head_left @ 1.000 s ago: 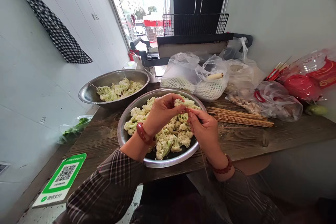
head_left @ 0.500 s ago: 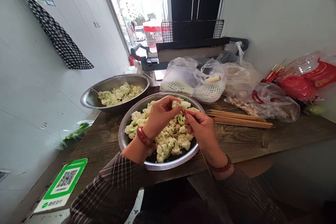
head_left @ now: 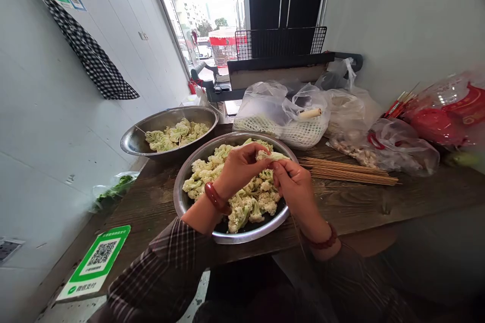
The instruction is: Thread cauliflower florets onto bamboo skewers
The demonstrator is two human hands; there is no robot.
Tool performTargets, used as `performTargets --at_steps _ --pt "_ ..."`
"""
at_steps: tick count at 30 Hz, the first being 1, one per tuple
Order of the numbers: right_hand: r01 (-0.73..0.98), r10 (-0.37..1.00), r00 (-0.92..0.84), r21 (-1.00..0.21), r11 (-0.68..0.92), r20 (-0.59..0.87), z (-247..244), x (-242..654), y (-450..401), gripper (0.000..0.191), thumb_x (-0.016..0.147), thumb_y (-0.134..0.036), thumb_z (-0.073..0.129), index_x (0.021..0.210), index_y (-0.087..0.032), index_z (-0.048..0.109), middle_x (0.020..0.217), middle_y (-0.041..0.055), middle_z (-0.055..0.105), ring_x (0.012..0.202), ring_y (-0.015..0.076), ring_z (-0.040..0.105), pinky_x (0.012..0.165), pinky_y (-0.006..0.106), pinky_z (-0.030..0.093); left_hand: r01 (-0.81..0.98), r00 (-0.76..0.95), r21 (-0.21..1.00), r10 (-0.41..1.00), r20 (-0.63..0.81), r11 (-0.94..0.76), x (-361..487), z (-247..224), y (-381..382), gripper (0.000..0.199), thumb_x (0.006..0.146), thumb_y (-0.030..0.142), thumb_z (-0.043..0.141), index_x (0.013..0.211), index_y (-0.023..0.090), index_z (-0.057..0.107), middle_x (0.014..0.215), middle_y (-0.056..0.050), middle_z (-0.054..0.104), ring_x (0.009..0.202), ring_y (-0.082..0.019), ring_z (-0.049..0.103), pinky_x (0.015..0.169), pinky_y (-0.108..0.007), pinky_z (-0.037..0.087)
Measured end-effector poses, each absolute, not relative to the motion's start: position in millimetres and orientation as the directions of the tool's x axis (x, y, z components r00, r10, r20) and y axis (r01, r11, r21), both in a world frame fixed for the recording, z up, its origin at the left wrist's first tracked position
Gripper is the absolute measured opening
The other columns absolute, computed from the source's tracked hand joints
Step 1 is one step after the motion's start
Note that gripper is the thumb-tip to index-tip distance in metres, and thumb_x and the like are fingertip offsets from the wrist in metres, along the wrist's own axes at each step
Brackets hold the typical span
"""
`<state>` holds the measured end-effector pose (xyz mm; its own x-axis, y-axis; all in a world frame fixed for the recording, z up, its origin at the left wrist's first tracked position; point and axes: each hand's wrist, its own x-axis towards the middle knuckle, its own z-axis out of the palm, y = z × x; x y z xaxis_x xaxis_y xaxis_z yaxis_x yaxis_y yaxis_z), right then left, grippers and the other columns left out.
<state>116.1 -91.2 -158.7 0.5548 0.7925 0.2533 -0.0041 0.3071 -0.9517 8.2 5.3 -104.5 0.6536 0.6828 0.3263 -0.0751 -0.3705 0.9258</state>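
Note:
Over a metal basin [head_left: 182,201] of cauliflower florets [head_left: 242,212], both of my hands meet near the far right side. My left hand [head_left: 240,169] is closed, pinching a pale cauliflower floret [head_left: 273,156] between thumb and fingers. Against the stem end of that floret, my right hand [head_left: 296,181] is closed around a thin bamboo skewer [head_left: 296,231]. The skewer's lower length runs down past my right wrist; its tip is hidden by the fingers, so I cannot tell how far it is in the floret.
Behind to the left stands a second metal basin [head_left: 131,142] with skewered cauliflower. A bundle of bamboo skewers [head_left: 352,171] lies right of the near basin. Plastic bags [head_left: 280,111] line the back of the wooden table [head_left: 151,197]. A green QR-code card [head_left: 96,260] lies front left.
My hands have come closer together, the right fingers now pressed against the floret's stem end. The floret has turned slightly and shifted right. The whole view has moved a little.

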Motion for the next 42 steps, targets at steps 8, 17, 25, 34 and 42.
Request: performTargets --at_steps 8,17,25,34,42 --pt "-0.029 0.868 0.434 -0.960 0.280 0.240 -154 116 -89 0.038 0.088 -0.053 0.063 0.093 -0.016 0.073 0.052 -0.0057 0.053 0.040 0.0069 0.041 0.039 0.020 0.029 -0.100 0.514 0.930 0.782 0.353 -0.354 4 -102 15 0.018 0.072 0.027 0.078 0.084 0.017 0.069 0.070 0.001 0.064 0.063 -0.011 0.058 0.059 -0.023 0.047" --pt "-0.034 0.808 0.533 -0.948 0.318 0.252 -162 119 -92 0.035 0.088 -0.051 0.065 0.085 -0.017 0.070 0.050 -0.0072 0.046 0.040 0.0061 0.035 0.037 0.020 0.024 -0.089 0.671 0.930 0.669 0.321 -0.357 12 -105 0 0.016 0.072 0.023 0.078 0.082 0.015 0.068 0.071 0.001 0.059 0.064 -0.009 0.052 0.063 -0.024 0.047" --pt "-0.160 0.685 0.699 -0.889 0.429 0.204 -155 122 -89 0.032 0.087 -0.052 0.066 0.087 -0.020 0.065 0.053 -0.0093 0.041 0.042 0.0056 0.032 0.037 0.020 0.023 0.029 0.750 0.849 0.573 0.331 -0.528 8 -115 22 0.023 0.092 0.032 0.057 0.107 0.018 0.067 0.091 -0.007 0.066 0.076 -0.014 0.062 0.071 -0.029 0.050" --pt "-0.174 0.701 0.680 -0.881 0.440 0.216 -154 121 -91 0.031 0.086 -0.051 0.066 0.087 -0.020 0.067 0.054 -0.0088 0.043 0.043 0.0052 0.032 0.037 0.019 0.024 0.329 0.939 0.309 0.345 -0.004 -0.892 19 -145 12 0.021 0.066 0.014 0.072 0.087 0.017 0.070 0.084 -0.006 0.058 0.075 -0.022 0.057 0.071 -0.034 0.045" --pt "-0.222 0.729 0.653 -0.869 0.441 0.204 -156 122 -90 0.030 0.085 -0.048 0.068 0.088 -0.019 0.069 0.054 -0.0083 0.045 0.043 0.0049 0.033 0.037 0.018 0.024 0.328 0.837 0.532 0.502 0.220 -0.781 19 -136 27 0.023 0.071 0.003 0.055 0.083 0.018 0.068 0.078 -0.002 0.061 0.070 -0.016 0.052 0.073 -0.032 0.044"
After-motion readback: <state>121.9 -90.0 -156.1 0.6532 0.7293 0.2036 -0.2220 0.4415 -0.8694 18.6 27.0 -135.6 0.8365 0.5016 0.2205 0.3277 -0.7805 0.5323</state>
